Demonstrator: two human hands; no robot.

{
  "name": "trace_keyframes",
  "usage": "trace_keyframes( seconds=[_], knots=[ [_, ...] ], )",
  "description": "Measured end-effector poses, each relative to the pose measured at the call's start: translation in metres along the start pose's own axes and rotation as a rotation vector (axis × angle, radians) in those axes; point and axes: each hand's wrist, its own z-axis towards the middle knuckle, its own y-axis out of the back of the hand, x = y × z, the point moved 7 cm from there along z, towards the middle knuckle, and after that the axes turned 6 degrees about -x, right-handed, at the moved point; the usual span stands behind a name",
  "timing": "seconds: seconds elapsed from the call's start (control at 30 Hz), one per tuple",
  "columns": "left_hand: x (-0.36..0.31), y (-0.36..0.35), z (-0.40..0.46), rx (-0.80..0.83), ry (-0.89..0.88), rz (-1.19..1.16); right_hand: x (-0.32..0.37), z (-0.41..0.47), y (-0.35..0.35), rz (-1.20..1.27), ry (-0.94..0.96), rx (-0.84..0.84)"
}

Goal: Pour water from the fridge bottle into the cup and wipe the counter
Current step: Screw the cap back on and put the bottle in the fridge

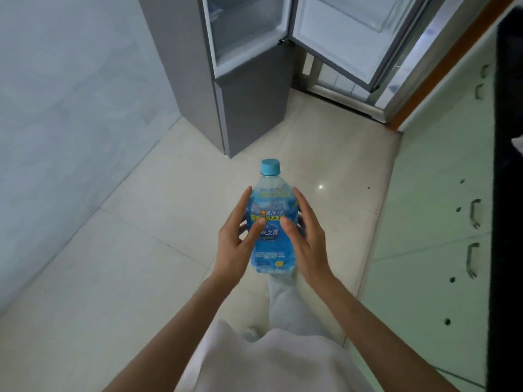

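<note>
Head view: clear plastic bottle with blue label and cap (270,222), capped, clamped between fingers of left hand (236,244) and right hand (307,241); grey fridge (249,114) beyond fingertips, door open; pouring, wiping outstanding.

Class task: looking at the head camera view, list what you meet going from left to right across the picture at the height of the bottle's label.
Pale grey wall → left hand → blue-labelled clear plastic bottle → right hand → pale green cabinet door with metal handle → black countertop edge.

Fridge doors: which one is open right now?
The upper door is swung open toward the right; the lower door of the fridge is shut flush.
</note>
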Motion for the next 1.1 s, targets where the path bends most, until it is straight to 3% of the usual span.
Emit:
trace_keyframes(
  seconds=[0.63, 1.1],
  knots=[
    [-0.106, -0.071, 0.319, -0.2, -0.153, 0.03, 0.058, 0.368, -0.011, 0.052, 0.148, 0.2],
    [-0.209, -0.056, 0.551, -0.077, -0.311, -0.015, 0.137, 0.589, -0.076, 0.148, 0.346, 0.129]
  ],
)
